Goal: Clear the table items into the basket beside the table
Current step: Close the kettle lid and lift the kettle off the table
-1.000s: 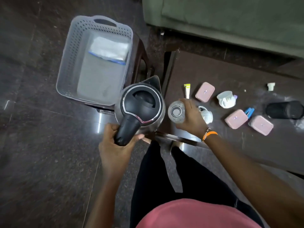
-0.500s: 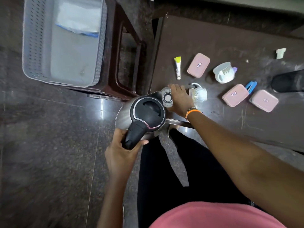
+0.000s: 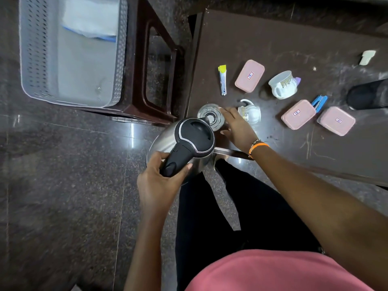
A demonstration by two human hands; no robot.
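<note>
My left hand (image 3: 159,181) grips the black handle of a steel electric kettle (image 3: 189,133), held in the air just off the table's front left corner. My right hand (image 3: 237,129) is wrapped around a clear glass (image 3: 210,116) at that corner of the dark table (image 3: 273,38); the kettle's lid overlaps the glass. The grey perforated basket (image 3: 31,59) sits at the upper left on a brown stool (image 3: 159,59), with a white bag (image 3: 92,17) inside it.
On the table lie a nail clipper (image 3: 222,79), three pink boxes (image 3: 249,76) (image 3: 298,114) (image 3: 336,121), a white cup (image 3: 282,85), a tipped small cup (image 3: 251,112), a blue clip (image 3: 319,102), a black cylinder (image 3: 369,94) and a white scrap (image 3: 366,57).
The view has swung, so the basket now sits further up and left. The kettle has shifted from beside the basket to the table corner. My right hand stays on the glass.
</note>
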